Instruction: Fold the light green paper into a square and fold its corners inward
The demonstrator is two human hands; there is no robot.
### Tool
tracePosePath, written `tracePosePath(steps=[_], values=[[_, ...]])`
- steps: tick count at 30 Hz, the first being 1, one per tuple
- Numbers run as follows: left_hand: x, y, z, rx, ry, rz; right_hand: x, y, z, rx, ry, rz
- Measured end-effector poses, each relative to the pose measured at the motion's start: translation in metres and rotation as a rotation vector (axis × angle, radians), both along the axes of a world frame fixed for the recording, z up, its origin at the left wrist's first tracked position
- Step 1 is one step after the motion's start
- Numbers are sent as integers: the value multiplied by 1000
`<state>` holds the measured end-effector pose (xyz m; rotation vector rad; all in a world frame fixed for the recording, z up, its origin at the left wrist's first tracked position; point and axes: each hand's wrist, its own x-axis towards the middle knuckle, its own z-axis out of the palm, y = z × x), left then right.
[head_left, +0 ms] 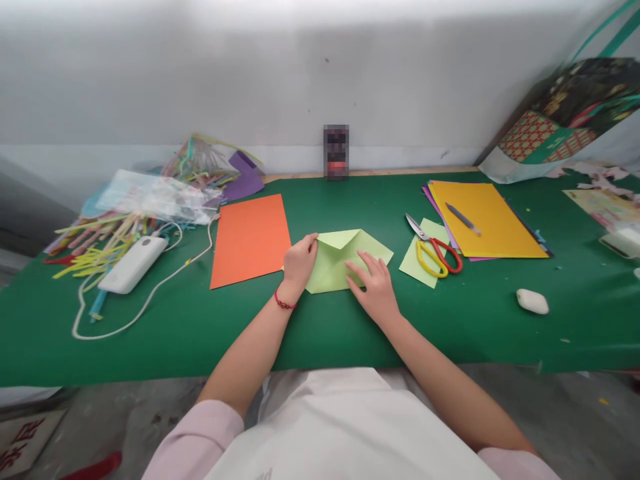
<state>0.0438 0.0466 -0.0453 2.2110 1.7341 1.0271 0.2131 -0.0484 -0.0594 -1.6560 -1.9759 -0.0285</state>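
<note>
A light green sheet of paper, partly folded with a triangular flap at its top, lies on the green table in front of me. My left hand is closed in a pinch on the paper's left edge; a red string circles its wrist. My right hand lies flat with fingers stretched out, pressing on the paper's lower right part.
An orange sheet lies left of the paper. Scissors with yellow and red handles rest on a green scrap at the right, beside a yellow sheet stack with a pen. A white power bank with cable, straws and an eraser are around.
</note>
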Motion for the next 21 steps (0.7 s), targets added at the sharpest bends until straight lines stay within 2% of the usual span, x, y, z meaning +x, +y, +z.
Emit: tracePosePath(steps=[7, 11, 14, 17, 21], values=[[2, 3, -2, 5, -50, -54, 0, 0, -2, 0, -54, 72], [5, -6, 4, 31, -57, -227, 1, 2, -9, -41, -52, 78], [8, -17, 8, -17, -30, -314, 2, 3, -11, -67, -47, 84], [12, -24, 6, -117, 117, -350, 3, 3, -13, -87, -27, 86], [15, -26, -4, -295, 376, -326, 3, 3, -15, -74, 0, 98]])
